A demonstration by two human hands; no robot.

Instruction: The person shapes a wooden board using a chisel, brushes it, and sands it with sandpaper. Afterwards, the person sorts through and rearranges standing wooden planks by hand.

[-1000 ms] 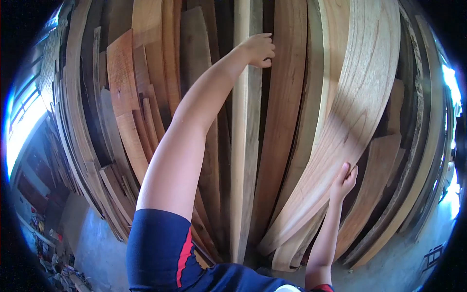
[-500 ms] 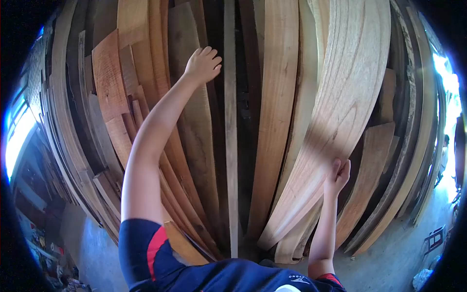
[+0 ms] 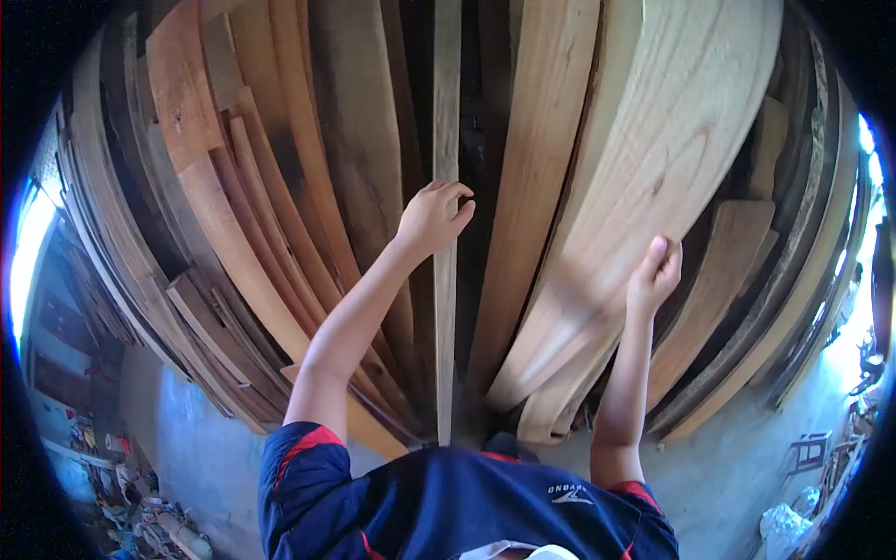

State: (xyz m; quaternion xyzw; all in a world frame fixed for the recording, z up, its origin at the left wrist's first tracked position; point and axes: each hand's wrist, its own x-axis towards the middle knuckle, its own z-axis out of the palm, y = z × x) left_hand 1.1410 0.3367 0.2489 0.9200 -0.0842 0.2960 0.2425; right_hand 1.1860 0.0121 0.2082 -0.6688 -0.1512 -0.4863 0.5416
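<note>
My right hand (image 3: 656,272) is closed at the right edge of a wide pale board (image 3: 644,177), thumb uppermost and fingers curled. The board leans at a slant, its lower end near the floor. My left hand (image 3: 433,219) is raised in front of a narrow upright wooden strip (image 3: 447,308). A gap shows between its thumb and bent fingers; whether it touches the strip I cannot tell. Left of the strip stands a broad brown board (image 3: 359,140). A dark gap separates the strip from a tan board (image 3: 532,187) on the right.
Many reddish-brown planks (image 3: 191,121) lean on the left. Shorter boards (image 3: 714,289) and rough-edged planks stand on the right. A small dark stool-like frame (image 3: 810,453) and a plastic bag (image 3: 784,530) lie on the concrete floor (image 3: 709,476). Clutter (image 3: 140,504) fills the lower left.
My left hand has come down and right, from the broad brown board to in front of the narrow strip. My right hand stays at the pale board's edge. The view has shifted.
</note>
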